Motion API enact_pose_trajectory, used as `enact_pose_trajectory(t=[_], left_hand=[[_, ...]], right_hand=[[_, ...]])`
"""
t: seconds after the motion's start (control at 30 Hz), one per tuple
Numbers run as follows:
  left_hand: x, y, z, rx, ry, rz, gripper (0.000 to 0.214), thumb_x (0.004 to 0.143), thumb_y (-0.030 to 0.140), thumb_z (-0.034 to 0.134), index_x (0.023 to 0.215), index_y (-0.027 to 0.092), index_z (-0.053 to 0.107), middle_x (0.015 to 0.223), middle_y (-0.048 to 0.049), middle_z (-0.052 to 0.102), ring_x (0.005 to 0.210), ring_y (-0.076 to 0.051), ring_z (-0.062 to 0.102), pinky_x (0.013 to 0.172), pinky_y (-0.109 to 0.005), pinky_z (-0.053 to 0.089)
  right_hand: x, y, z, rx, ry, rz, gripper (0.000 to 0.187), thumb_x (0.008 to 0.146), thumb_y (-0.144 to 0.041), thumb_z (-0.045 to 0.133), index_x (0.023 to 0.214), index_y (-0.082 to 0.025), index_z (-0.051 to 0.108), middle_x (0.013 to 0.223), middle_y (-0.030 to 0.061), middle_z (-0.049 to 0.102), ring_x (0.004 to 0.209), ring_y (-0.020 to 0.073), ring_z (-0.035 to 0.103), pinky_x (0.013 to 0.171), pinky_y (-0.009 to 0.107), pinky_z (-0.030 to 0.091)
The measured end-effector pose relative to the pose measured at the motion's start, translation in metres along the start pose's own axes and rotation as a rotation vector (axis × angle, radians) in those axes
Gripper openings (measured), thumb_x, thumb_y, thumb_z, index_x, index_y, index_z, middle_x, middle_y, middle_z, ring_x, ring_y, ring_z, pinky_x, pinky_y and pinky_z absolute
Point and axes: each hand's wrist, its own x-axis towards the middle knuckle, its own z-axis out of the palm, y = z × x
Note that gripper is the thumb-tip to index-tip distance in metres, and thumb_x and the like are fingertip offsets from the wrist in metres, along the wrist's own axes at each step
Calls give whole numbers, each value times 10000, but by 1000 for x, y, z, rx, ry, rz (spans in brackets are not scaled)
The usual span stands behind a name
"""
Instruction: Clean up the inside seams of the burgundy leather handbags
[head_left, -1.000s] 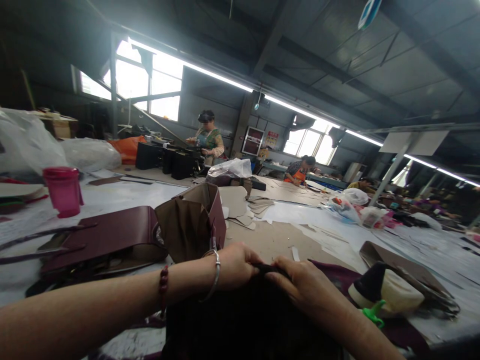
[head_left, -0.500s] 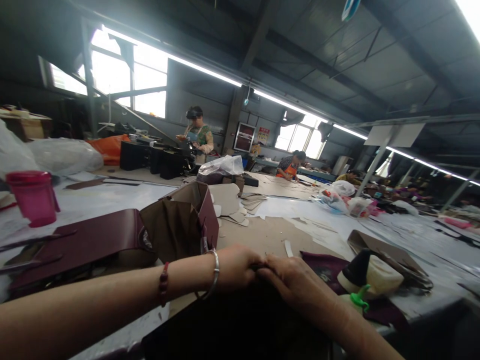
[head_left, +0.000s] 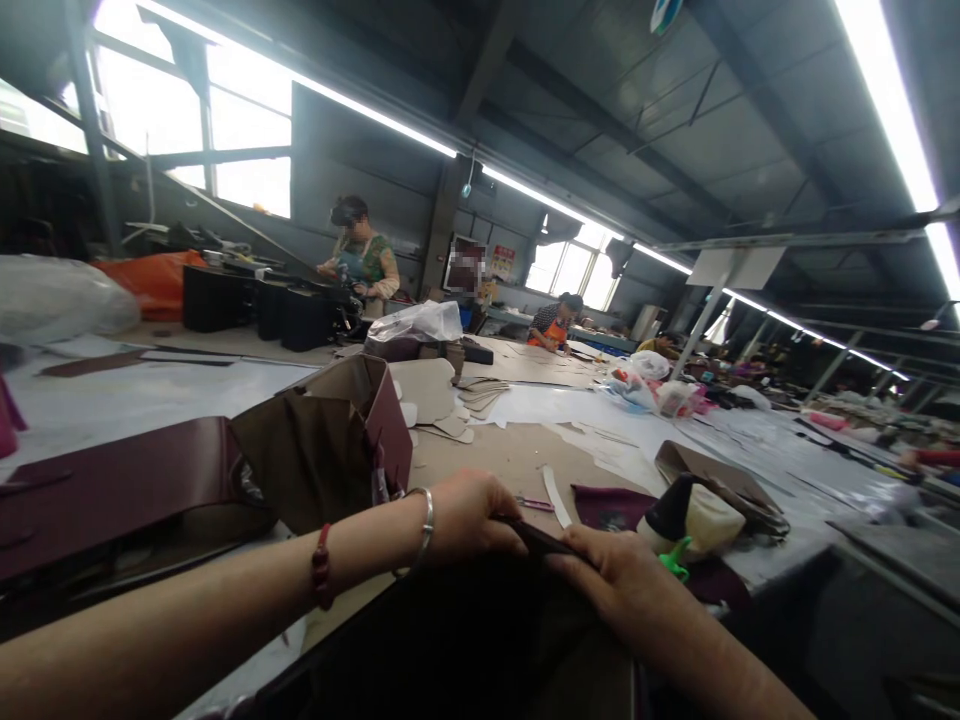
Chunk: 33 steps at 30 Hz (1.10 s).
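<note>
A dark brown bag (head_left: 465,640) stands open in front of me, its inside in shadow. My left hand (head_left: 476,515) pinches its far top edge between thumb and fingers. A short way to the right, my right hand (head_left: 604,565) grips the same edge, thumb on the near side. A strip of the edge shows between the two hands. Beyond my left wrist sits an open maroon bag (head_left: 394,425) with brown lining, its long flap (head_left: 142,485) stretched out to the left. Past my hands, a pale curved strip (head_left: 556,497) lies near a small pink tool (head_left: 534,503).
Right of my right hand are a cream bottle with a black cone top (head_left: 712,520), a green nozzle (head_left: 676,558), maroon cloth (head_left: 607,507) and a brown bag piece (head_left: 716,480). Flat beige pieces (head_left: 427,390) lie ahead. Two co-workers (head_left: 364,255) work farther back.
My view has swung right, so the surroundings sit farther left. My hands have moved apart along the bag's edge, which now shows between them. The pink tool has come into sight.
</note>
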Motion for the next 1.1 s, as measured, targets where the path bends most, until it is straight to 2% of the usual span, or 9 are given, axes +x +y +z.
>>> enact_pose_trajectory(t=[0.07,0.17,0.3,0.43,0.6,0.77,0.87,0.97,1.1], left_hand=[[1,6,0,121,15,21,204,616,327,638,713,148,644,492,53,427,516,-81,400,444,-165,266],[3,10,2,235,2,80,130,689,269,573,684,148,624,471,55,401,478,-68,369,431,-162,250],[9,4,5,260,13,136,174,741,254,489,692,153,622,474,46,430,463,-67,362,444,-164,264],[17,-2,5,276,31,102,235,747,304,453,723,155,633,510,18,507,464,-84,379,441,-186,266],[25,1,3,267,33,64,215,717,297,473,690,160,637,502,13,496,463,-91,363,454,-193,266],[38,-10,6,40,0,109,200,713,272,478,719,144,631,529,26,473,525,-95,387,510,-188,298],[52,-16,7,-40,-54,114,234,739,293,460,765,133,629,552,34,473,545,-87,401,515,-172,317],[64,-15,9,-101,-96,115,229,711,306,503,740,121,636,520,44,450,519,-77,381,494,-168,311],[69,-13,10,-218,-156,90,264,641,317,569,795,116,640,551,37,496,516,-78,405,491,-172,331]], right_hand=[[1,0,0,-1,-16,-17,197,796,-308,416,701,-181,532,597,-21,547,562,116,492,514,211,310],[4,1,-2,12,-48,-33,218,805,-315,407,737,-174,559,617,-14,556,575,118,494,533,212,320],[8,4,-4,37,-78,-31,238,810,-318,400,741,-170,573,646,-4,576,595,120,502,540,205,327],[12,5,-7,-23,-16,-8,145,740,-322,519,789,-196,569,689,-9,596,635,131,517,566,205,332],[17,5,-7,-64,18,-46,178,795,-299,437,754,-182,565,662,-3,584,614,122,511,554,205,327],[24,13,-7,61,18,-112,250,820,-305,388,728,-156,566,632,-12,562,582,103,484,536,200,326],[20,16,-10,136,-23,-63,195,770,-291,453,754,-147,584,659,-13,576,594,107,494,541,197,345],[8,18,-13,229,-84,66,190,656,-238,558,822,-155,599,725,-15,611,637,128,529,545,196,368],[-7,28,-14,301,-43,277,155,659,-246,540,694,-120,622,607,-6,600,582,136,532,527,208,375]])
